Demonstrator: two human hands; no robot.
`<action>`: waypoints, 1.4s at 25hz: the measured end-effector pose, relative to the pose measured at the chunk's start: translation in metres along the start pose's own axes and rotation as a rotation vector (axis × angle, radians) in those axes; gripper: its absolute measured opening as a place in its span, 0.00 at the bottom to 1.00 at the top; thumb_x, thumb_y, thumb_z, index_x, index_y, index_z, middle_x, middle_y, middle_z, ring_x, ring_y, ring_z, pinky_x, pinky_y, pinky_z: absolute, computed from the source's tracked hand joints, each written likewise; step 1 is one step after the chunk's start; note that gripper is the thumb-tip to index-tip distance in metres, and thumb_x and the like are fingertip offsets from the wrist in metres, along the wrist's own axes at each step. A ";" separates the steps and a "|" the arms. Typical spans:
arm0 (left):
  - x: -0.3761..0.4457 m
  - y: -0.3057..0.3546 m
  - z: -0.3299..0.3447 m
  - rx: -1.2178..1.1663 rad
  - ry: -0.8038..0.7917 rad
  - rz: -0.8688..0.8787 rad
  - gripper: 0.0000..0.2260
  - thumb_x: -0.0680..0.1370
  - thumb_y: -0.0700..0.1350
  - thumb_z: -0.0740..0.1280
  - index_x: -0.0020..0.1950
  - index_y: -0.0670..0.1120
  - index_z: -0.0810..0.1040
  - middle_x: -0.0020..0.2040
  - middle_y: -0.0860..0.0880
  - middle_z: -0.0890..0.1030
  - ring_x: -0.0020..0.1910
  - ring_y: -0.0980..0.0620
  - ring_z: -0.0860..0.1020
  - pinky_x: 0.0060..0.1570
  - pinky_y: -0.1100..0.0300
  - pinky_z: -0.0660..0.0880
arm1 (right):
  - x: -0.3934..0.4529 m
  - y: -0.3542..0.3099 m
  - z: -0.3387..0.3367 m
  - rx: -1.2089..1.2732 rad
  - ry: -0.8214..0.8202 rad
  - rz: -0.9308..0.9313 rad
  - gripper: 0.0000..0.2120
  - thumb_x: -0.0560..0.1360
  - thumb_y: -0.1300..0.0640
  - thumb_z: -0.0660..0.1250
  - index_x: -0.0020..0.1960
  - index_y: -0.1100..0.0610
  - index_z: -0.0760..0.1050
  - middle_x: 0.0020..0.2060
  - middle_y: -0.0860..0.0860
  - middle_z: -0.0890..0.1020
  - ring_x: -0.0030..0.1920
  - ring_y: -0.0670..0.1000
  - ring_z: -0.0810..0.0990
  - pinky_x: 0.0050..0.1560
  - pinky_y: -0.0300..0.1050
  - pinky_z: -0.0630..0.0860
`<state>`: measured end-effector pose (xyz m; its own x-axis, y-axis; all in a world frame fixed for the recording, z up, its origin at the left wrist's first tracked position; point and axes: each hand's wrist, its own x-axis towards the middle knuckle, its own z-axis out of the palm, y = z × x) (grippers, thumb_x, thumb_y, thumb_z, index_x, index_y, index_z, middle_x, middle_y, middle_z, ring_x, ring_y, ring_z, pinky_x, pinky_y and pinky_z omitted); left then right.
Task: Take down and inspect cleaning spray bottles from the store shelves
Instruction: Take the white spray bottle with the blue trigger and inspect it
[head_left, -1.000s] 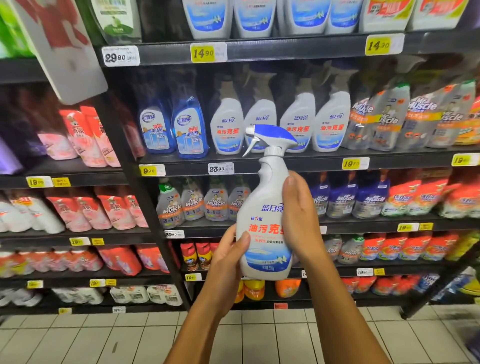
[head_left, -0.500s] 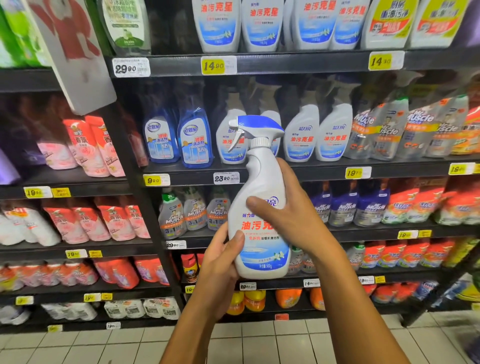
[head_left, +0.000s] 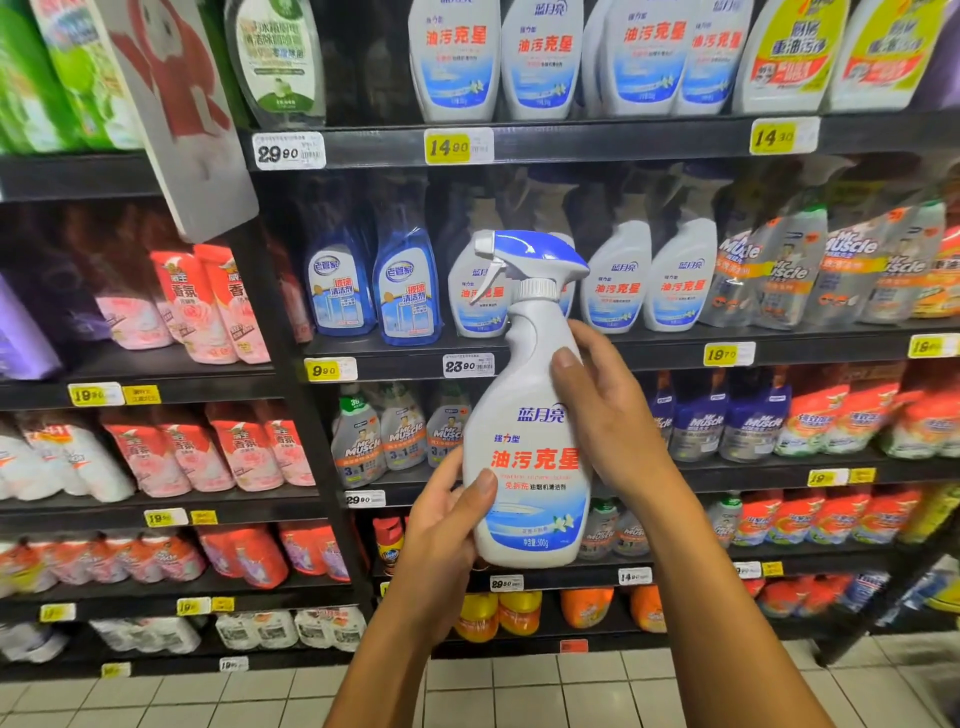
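I hold a white spray bottle (head_left: 527, 415) with a blue trigger head upright in front of the shelves, its label with red characters facing me and its nozzle pointing left. My left hand (head_left: 447, 535) grips the bottle's lower left side, thumb on the label. My right hand (head_left: 605, 415) wraps round the bottle's right side below the neck, thumb on the front. More bottles of the same kind (head_left: 649, 280) stand on the shelf behind it.
Dark store shelves (head_left: 571, 140) fill the view with yellow and white price tags. Blue glass-cleaner bottles (head_left: 374, 286) stand left of the held bottle, Mr Muscle bottles (head_left: 810, 270) to the right, pink refill pouches (head_left: 208, 306) at far left. Tiled floor (head_left: 519, 691) lies below.
The bottle has moved slightly down and right in view with the label turned more squarely toward me. My right thumb has slid off the label up toward the neck.
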<state>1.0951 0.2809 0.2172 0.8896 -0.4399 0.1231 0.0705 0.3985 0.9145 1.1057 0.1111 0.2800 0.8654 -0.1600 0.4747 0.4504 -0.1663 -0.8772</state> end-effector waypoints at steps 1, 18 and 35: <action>0.000 0.000 -0.001 0.002 -0.004 0.005 0.18 0.71 0.54 0.71 0.61 0.56 0.79 0.58 0.44 0.83 0.57 0.43 0.82 0.45 0.55 0.82 | 0.004 -0.006 0.002 -0.038 0.006 -0.009 0.13 0.75 0.38 0.65 0.59 0.35 0.73 0.51 0.38 0.83 0.50 0.41 0.83 0.44 0.34 0.77; -0.006 -0.010 -0.008 -0.123 -0.057 0.028 0.21 0.72 0.46 0.70 0.66 0.52 0.76 0.61 0.41 0.82 0.59 0.40 0.81 0.47 0.53 0.81 | 0.018 -0.039 0.009 -0.149 0.128 -0.050 0.29 0.80 0.38 0.55 0.48 0.64 0.77 0.42 0.59 0.83 0.39 0.52 0.81 0.40 0.49 0.77; -0.003 -0.004 0.000 -0.008 0.026 0.126 0.16 0.72 0.49 0.73 0.59 0.59 0.80 0.57 0.45 0.84 0.56 0.44 0.83 0.46 0.57 0.81 | 0.025 -0.030 0.010 -0.121 0.103 -0.029 0.28 0.79 0.36 0.54 0.50 0.61 0.75 0.44 0.58 0.83 0.44 0.56 0.82 0.45 0.53 0.78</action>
<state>1.0922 0.2806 0.2130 0.9031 -0.3646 0.2268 -0.0390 0.4562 0.8890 1.1164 0.1216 0.3177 0.8225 -0.2509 0.5104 0.4402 -0.2874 -0.8506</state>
